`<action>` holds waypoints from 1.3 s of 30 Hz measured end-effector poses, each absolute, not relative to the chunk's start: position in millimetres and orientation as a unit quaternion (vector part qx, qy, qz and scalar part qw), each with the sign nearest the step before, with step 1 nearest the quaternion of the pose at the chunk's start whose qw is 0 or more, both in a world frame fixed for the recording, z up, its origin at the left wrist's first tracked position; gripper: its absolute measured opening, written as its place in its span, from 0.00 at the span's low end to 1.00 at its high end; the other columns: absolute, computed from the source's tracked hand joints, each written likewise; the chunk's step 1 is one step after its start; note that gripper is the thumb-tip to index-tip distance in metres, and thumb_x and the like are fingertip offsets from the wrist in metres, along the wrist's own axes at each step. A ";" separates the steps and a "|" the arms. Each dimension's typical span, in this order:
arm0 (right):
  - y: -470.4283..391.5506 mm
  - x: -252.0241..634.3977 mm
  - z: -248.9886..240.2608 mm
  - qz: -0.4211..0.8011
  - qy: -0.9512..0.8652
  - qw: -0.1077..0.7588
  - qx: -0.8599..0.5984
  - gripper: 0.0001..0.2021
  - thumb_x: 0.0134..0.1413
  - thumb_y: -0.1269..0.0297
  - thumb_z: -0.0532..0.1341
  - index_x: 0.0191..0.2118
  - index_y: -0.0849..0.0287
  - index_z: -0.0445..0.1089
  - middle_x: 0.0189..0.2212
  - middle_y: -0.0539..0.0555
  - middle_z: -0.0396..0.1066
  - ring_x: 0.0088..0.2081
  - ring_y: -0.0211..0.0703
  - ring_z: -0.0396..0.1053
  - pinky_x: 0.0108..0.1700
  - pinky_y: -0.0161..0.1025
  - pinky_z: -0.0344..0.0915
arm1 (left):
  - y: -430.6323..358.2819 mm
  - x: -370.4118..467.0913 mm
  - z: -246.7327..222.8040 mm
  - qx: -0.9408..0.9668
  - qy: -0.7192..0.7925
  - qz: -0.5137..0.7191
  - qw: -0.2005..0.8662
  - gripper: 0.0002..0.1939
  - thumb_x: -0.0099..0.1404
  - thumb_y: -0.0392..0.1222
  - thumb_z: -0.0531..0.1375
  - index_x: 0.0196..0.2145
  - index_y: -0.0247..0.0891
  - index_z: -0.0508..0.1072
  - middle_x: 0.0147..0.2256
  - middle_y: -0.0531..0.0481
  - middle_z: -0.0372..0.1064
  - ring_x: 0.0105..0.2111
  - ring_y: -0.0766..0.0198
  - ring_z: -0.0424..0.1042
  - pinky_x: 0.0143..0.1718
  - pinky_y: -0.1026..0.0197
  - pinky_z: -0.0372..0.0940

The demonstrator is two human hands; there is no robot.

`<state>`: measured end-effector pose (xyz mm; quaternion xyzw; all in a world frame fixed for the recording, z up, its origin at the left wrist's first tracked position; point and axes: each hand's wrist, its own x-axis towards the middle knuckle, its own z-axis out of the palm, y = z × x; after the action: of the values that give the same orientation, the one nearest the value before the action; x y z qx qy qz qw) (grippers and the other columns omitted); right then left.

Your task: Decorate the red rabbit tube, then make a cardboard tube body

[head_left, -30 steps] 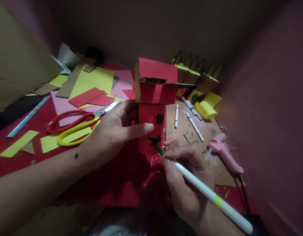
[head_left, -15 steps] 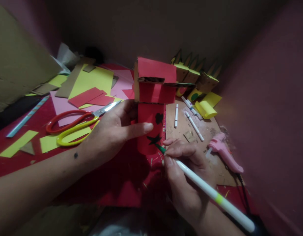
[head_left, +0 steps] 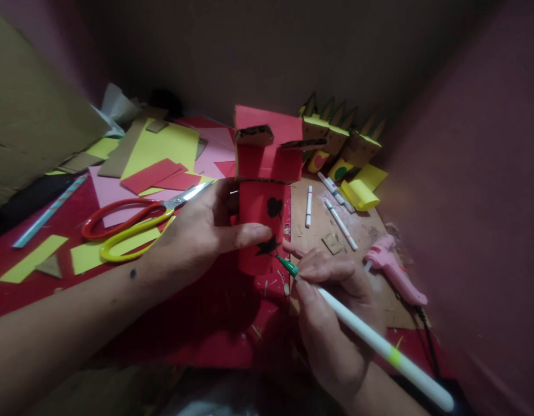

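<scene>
In the middle of the head view stands a red paper figure (head_left: 260,196), a tube with a box-shaped top and two cardboard flaps jutting out. My left hand (head_left: 219,231) is wrapped round the tube, its thumb across the front and its other fingers hidden behind. Two dark shapes mark the tube, one above and one below the thumb's level. Between thumb and fingers, my right hand (head_left: 336,306) grips a white felt-tip pen (head_left: 370,335) with a green tip. The tip is at the edge of the lower dark shape.
Scissors (head_left: 139,222) with red and yellow handles lie left among yellow paper (head_left: 163,147), pink paper and red strips. On the right, a cardboard sheet (head_left: 390,315) holds white pens (head_left: 341,224) and a pink glue gun (head_left: 394,268). Yellow-topped cardboard figures (head_left: 336,136) stand behind.
The red figure has turned a little and shifted slightly left, so both flaps and the upper dark shape show more fully. The pen has slid slightly right with my right hand.
</scene>
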<state>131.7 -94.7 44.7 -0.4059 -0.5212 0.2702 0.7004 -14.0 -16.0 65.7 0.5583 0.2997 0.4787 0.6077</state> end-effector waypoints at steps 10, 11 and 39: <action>-94.3 131.9 53.1 0.225 -0.587 0.661 -0.410 0.10 0.50 0.79 0.58 0.30 0.54 0.67 0.23 0.45 0.65 0.30 0.37 0.70 0.48 0.48 0.71 | -13.4 -13.5 65.6 0.536 0.290 0.485 0.628 0.22 0.55 0.38 0.68 0.47 0.38 0.69 0.46 0.45 0.73 0.45 0.52 0.73 0.38 0.61 0.71; -94.7 131.9 53.2 0.222 -0.591 0.654 -0.417 0.10 0.50 0.79 0.58 0.30 0.54 0.67 0.23 0.45 0.65 0.31 0.38 0.71 0.49 0.48 0.71 | -14.0 -13.6 65.9 0.535 0.295 0.485 0.626 0.23 0.54 0.38 0.68 0.47 0.38 0.69 0.46 0.45 0.73 0.46 0.52 0.73 0.39 0.60 0.71; -93.9 131.3 51.8 0.197 -0.602 0.637 -0.440 0.09 0.48 0.78 0.59 0.29 0.54 0.67 0.24 0.47 0.69 0.35 0.42 0.74 0.45 0.45 0.72 | -16.2 -13.9 64.6 0.525 0.281 0.484 0.641 0.24 0.53 0.38 0.69 0.46 0.39 0.69 0.44 0.45 0.72 0.43 0.54 0.73 0.40 0.59 0.70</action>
<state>131.3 -93.9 51.8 -0.4398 -0.6018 0.1974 0.6367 -13.9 -16.2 64.6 0.5255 0.2809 0.4836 0.6412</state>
